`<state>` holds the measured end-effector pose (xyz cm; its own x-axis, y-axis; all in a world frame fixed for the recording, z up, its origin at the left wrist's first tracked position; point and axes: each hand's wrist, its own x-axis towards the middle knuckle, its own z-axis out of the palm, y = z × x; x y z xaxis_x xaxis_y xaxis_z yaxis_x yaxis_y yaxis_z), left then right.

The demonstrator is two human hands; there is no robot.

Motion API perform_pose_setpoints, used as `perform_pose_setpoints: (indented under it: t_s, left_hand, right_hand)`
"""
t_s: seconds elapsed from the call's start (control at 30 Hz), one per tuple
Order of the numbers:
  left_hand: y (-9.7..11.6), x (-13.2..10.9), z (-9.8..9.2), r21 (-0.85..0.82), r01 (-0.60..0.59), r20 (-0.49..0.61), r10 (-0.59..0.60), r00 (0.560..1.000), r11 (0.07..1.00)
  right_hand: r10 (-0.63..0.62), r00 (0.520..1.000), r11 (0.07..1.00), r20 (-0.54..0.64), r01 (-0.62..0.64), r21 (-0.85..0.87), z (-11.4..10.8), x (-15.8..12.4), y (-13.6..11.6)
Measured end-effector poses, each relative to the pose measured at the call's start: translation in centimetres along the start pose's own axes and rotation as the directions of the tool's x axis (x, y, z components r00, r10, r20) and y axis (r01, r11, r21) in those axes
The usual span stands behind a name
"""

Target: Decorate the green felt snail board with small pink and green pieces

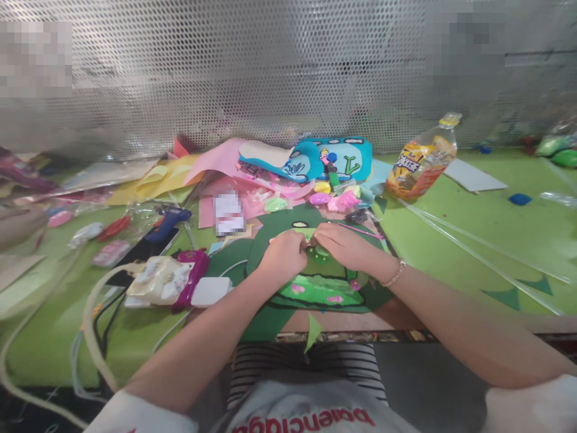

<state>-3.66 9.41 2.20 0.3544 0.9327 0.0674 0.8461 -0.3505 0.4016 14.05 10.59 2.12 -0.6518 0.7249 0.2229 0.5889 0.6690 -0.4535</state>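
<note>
My left hand and my right hand meet over the upper part of a green craft picture. The fingertips of both are closed together, and whatever is between them is too small and covered to make out. Light green soft material with pink flower shapes lies along the bottom of the picture. Dark green sheet extends under and around it. A thin pink stick rests just beyond my right hand.
Lumps of coloured clay and blue craft pictures lie behind my hands. To the left are a glue gun, a power strip and a white charger. A plastic bottle stands right. Another person's hand shows at the left edge.
</note>
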Motion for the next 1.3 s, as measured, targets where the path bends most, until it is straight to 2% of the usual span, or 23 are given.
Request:
perform_pose_setpoints:
  t_s: [0.4, 0.67, 0.93, 1.13, 1.3]
  left_hand:
    - [-0.13, 0.05, 0.09, 0.017, 0.015, -0.012, -0.015, 1.000, 1.000]
    - [-0.08, 0.05, 0.04, 0.022, 0.016, 0.016, -0.016, 1.000, 1.000]
    - [-0.39, 0.24, 0.44, -0.013, 0.013, -0.010, -0.013, 1.000, 1.000]
    - [-0.44, 0.21, 0.47, -0.004, 0.013, -0.029, -0.013, 0.999, 1.000]
    - [-0.40, 0.14, 0.34, 0.000, 0.019, -0.020, -0.019, 1.000, 1.000]
  right_hand:
    - [-0.035, 0.999, 0.998, -0.023, 0.034, -0.047, -0.21, 0.01, -0.04]
    - [-0.055, 0.998, 0.998, -0.030, 0.055, -0.002, 0.02, 0.07, 0.06]
    - [0.004, 1.000, 1.000, 0.014, -0.003, -0.030, -0.16, 0.12, -0.35]
    - [0.172, 0.985, 0.978, -0.007, -0.169, 0.125, -0.22, 0.09, -0.76]
    - [0.162, 0.986, 0.979, -0.025, -0.158, 0.128, 0.11, -0.08, -0.22]
